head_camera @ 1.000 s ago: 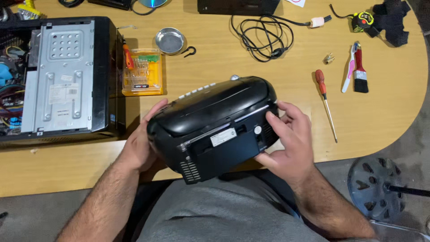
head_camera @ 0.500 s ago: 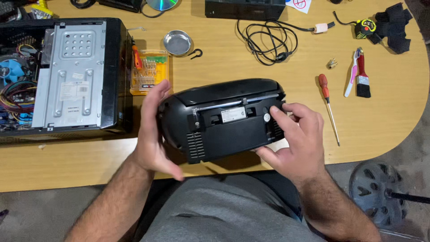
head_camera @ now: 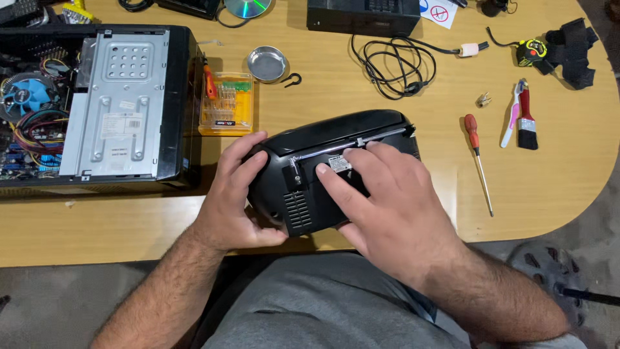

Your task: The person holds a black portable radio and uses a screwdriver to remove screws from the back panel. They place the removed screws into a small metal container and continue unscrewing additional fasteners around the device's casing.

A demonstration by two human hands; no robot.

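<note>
- I see a small white rectangular label [head_camera: 340, 163] on the black radio's [head_camera: 303, 187] back, just beside my right hand's fingertips [head_camera: 323, 170].
- A pale rectangular sticker [head_camera: 119, 124] sits on the open computer case's [head_camera: 123, 103] grey metal panel.
- A white sign [head_camera: 439, 13] with a red prohibition circle lies at the worktop's [head_camera: 323, 90] far edge.
- A clear yellow bit-set package [head_camera: 226, 103] lies beside the case.

Bright, even overhead light, soft shadows under objects, glare on the disc [head_camera: 247, 7], sharp focus throughout

The rounded black plastic radio [head_camera: 323, 187] looks smooth and faintly glossy, with a thin metal aerial [head_camera: 381, 134]. The light wooden desk [head_camera: 549, 187] has a smooth, satin finish. The small round metal bowl [head_camera: 267, 64] shines.
</note>
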